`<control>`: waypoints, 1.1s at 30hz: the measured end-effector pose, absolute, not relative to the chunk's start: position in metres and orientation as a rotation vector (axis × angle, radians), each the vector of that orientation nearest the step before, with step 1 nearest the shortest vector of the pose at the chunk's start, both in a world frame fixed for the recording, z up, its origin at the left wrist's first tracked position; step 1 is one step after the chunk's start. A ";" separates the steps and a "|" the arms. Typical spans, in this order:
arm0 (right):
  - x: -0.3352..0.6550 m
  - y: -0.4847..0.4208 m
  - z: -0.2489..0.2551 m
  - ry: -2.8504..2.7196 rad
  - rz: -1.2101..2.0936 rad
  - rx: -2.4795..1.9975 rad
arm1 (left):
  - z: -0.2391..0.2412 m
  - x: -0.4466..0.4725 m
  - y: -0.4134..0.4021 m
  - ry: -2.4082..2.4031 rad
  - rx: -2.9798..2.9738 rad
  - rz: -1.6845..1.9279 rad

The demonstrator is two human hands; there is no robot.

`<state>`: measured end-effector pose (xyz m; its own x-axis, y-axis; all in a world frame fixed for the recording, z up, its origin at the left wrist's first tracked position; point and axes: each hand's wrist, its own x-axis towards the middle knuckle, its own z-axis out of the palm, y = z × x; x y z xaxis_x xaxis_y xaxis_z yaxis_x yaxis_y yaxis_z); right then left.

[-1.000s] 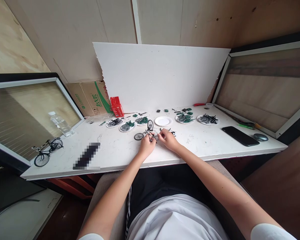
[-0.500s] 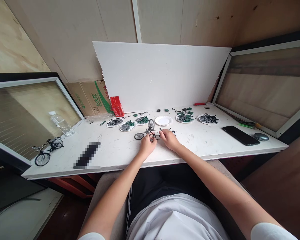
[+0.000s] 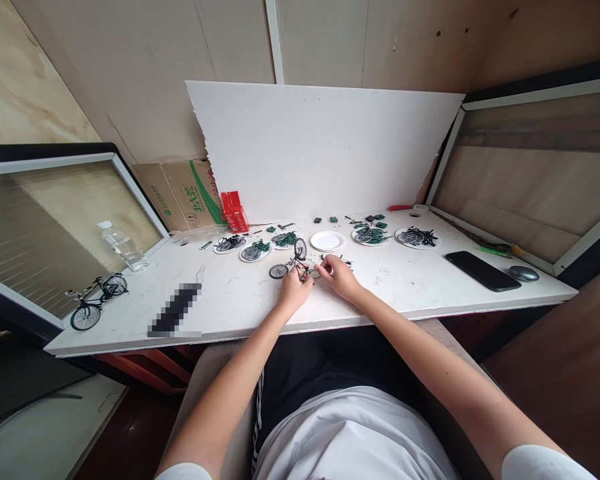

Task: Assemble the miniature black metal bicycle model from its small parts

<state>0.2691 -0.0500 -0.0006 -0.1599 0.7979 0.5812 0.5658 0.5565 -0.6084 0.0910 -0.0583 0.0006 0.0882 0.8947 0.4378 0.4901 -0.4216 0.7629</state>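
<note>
My left hand (image 3: 295,289) is closed around a small black model bicycle (image 3: 301,250), above the white table near its front edge. One spoked wheel of the model stands upright beyond my fingers, and its frame is partly covered by them. Beside it, to the left, a second spoked wheel (image 3: 279,271) shows low over the table; I cannot tell if it is attached. My right hand (image 3: 339,275) is at the model's right side, thumb and forefinger pinched at its thin black parts. What sits between those fingertips is too small to make out. Some small dark pieces lie just behind my right hand.
Paper plates with black, grey and green parts stand along the back, around a bare white plate (image 3: 327,241). A complete model bicycle (image 3: 99,300) and a plastic bottle (image 3: 123,245) are at left. At right lie a phone (image 3: 483,271) and a grey oval object (image 3: 523,273).
My right hand's fingertips have shifted slightly left and down toward the model bicycle, with the forefinger more bent. The upright wheel has tipped a little to the left. My left hand stays put.
</note>
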 end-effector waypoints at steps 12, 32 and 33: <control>0.274 -0.048 -0.002 -1.875 0.431 -0.940 | -0.003 0.090 -0.054 1.407 1.929 1.290; 0.274 -0.042 -0.004 -1.702 0.507 -0.792 | 0.000 0.090 -0.057 1.337 1.915 1.319; 0.274 -0.042 -0.003 -1.699 0.514 -0.792 | 0.000 0.090 -0.056 1.332 1.911 1.323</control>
<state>0.2745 -0.0419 -0.0034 -0.1379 0.7323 0.6669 0.2399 0.6779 -0.6949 0.0904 -0.0560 -0.0004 0.0692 0.8926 0.4454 0.4514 -0.4262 0.7840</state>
